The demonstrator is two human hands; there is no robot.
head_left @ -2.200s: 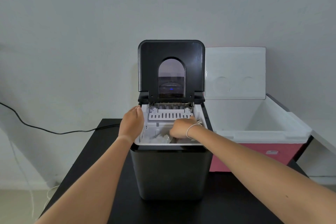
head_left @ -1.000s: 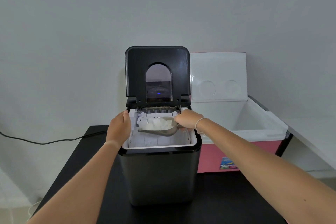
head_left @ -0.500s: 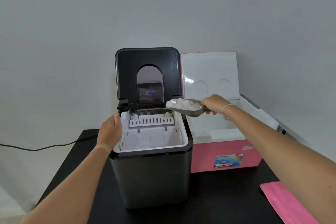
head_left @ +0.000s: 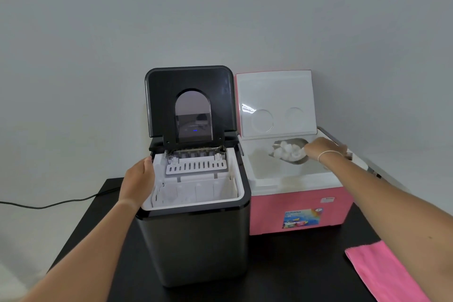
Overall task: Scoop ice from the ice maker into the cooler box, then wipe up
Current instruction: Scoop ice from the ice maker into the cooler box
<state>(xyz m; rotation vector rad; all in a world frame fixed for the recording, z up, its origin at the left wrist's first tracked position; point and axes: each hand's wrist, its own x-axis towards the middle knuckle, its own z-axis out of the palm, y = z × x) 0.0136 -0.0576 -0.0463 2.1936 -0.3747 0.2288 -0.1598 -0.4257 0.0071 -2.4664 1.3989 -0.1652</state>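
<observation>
A black ice maker (head_left: 196, 240) stands on the dark table with its lid (head_left: 190, 95) raised; its white basket (head_left: 196, 189) shows inside. My left hand (head_left: 138, 181) rests on the maker's left rim. To the right sits a pink cooler box (head_left: 299, 213) with its white lid (head_left: 275, 103) up. My right hand (head_left: 323, 148) grips the handle of a metal scoop (head_left: 294, 149) that is heaped with ice cubes (head_left: 288, 150) and tilted over the cooler's open white interior.
A folded pink cloth (head_left: 382, 274) lies on the black table (head_left: 294, 267) at the front right. A black power cord (head_left: 49, 205) runs off to the left from behind the ice maker. A plain grey wall stands close behind both boxes.
My right hand lifted the scoop full of ice out of the ice maker and carried it right, over the open cooler. My left hand stayed on the maker's rim.
</observation>
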